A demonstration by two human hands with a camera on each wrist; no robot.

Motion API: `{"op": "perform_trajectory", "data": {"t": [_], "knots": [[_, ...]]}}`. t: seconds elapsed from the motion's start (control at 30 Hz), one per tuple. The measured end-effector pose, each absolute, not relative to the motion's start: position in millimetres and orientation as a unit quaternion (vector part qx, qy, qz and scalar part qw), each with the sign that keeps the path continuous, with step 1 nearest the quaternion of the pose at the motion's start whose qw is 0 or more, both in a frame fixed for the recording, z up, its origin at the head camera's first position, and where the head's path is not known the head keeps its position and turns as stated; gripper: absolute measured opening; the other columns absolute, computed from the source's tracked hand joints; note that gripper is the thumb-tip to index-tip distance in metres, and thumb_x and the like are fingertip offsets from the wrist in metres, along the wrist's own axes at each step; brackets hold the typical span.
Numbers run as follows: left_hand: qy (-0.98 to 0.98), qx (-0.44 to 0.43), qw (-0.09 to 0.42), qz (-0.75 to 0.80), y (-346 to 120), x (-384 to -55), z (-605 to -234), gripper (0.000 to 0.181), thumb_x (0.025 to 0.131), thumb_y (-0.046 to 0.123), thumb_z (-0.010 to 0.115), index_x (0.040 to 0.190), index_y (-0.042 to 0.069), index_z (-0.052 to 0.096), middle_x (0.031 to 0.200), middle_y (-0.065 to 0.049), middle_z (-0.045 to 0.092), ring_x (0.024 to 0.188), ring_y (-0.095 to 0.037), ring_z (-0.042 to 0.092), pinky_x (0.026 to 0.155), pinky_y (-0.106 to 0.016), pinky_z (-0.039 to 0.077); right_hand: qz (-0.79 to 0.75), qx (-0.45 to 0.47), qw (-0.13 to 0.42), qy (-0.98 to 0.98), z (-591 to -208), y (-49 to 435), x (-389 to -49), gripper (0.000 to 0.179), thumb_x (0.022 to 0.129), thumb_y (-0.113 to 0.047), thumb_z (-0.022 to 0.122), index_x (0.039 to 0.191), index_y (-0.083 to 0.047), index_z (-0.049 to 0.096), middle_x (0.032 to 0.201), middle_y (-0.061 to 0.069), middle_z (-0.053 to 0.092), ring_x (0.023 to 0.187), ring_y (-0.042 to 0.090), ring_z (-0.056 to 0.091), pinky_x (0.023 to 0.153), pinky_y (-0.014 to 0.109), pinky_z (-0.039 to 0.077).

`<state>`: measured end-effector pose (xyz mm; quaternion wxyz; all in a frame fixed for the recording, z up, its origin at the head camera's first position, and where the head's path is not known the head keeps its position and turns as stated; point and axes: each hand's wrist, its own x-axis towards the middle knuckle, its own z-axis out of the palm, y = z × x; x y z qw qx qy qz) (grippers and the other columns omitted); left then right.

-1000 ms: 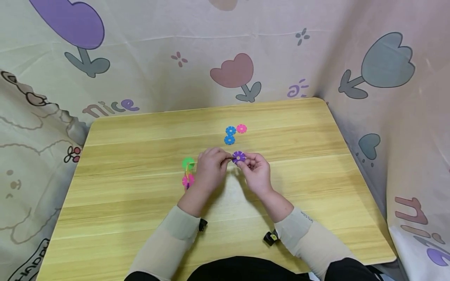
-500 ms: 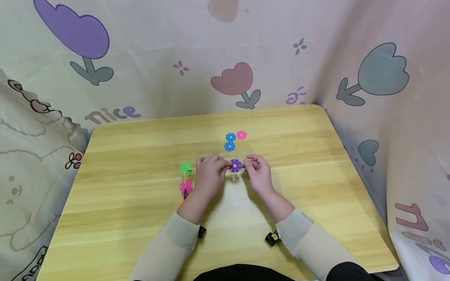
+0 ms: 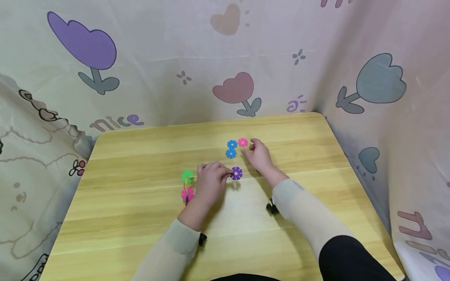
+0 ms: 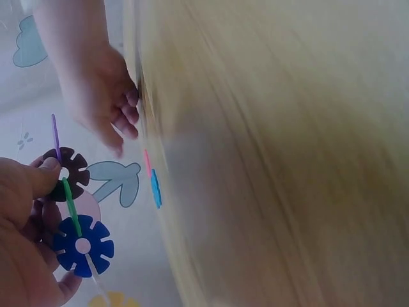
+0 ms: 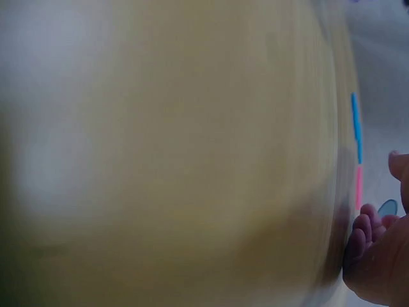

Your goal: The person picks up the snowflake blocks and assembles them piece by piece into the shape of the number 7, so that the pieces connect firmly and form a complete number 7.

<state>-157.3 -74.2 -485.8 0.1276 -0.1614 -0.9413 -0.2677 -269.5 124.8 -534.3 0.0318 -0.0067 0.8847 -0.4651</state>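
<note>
My left hand (image 3: 211, 181) pinches a chain of slotted plastic snowflake discs joined edge to edge. At its right end is a purple disc (image 3: 236, 173); in the left wrist view a dark disc (image 4: 75, 173), a green disc (image 4: 71, 208) and a blue disc (image 4: 83, 245) link along it. Left of the hand the chain shows a green disc (image 3: 188, 176) and a magenta disc (image 3: 188, 194); part of it is hidden behind the hand. My right hand (image 3: 259, 157) holds nothing, its thumb and fingers apart, right beside a loose pink disc (image 3: 243, 142).
Two blue discs (image 3: 231, 149) lie left of the pink one, toward the back of the wooden table (image 3: 140, 156). A printed curtain (image 3: 158, 66) hangs behind the table and along its sides.
My right hand has let go of the purple disc and moved away toward the back, up to the pink disc. My left hand keeps its pinch on the chain. The head view has tilted up.
</note>
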Motion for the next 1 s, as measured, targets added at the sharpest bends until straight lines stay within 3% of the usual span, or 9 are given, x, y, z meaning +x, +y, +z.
{"op": "perform_trajectory", "data": {"t": [0.3,0.57,0.8,1.0], "knots": [[-0.944,-0.149,0.122,-0.269,-76,-153,-489,0.011,0.094,0.009,0.081,0.097,0.018,0.084,0.092,0.004,0.072,0.094,-0.022,0.066,0.101,-0.054,0.040,-0.334,0.010,0.065,0.940,-533,113,-296,0.071,0.104,-0.041,0.066,0.159,-0.002,0.043,0.145,0.025,0.053,0.129,0.043,0.057,0.110,0.056,0.046],[-0.946,-0.150,0.107,-0.267,-77,-149,-494,0.010,0.095,0.011,0.080,0.099,0.019,0.084,0.093,0.005,0.071,0.095,-0.020,0.066,0.100,-0.053,0.040,-0.327,0.027,0.079,0.941,-539,108,-287,0.053,0.105,-0.038,0.066,0.148,-0.007,0.060,0.132,0.019,0.053,0.112,0.037,0.061,0.097,0.052,0.054],[-0.946,-0.149,0.106,-0.268,-77,-152,-492,0.012,0.094,0.010,0.080,0.099,0.020,0.083,0.094,0.006,0.071,0.096,-0.020,0.067,0.102,-0.052,0.039,-0.375,0.045,0.071,0.923,-535,110,-287,0.048,0.099,-0.026,0.076,0.140,-0.004,0.064,0.132,0.019,0.060,0.117,0.037,0.062,0.103,0.050,0.051],[-0.946,-0.146,0.109,-0.267,-79,-157,-486,0.012,0.094,0.010,0.081,0.099,0.020,0.083,0.095,0.006,0.071,0.095,-0.019,0.067,0.101,-0.050,0.040,-0.427,0.040,0.031,0.903,-532,110,-286,0.032,0.098,-0.014,0.077,0.127,-0.006,0.067,0.108,0.012,0.070,0.096,0.029,0.064,0.086,0.043,0.054]]}}
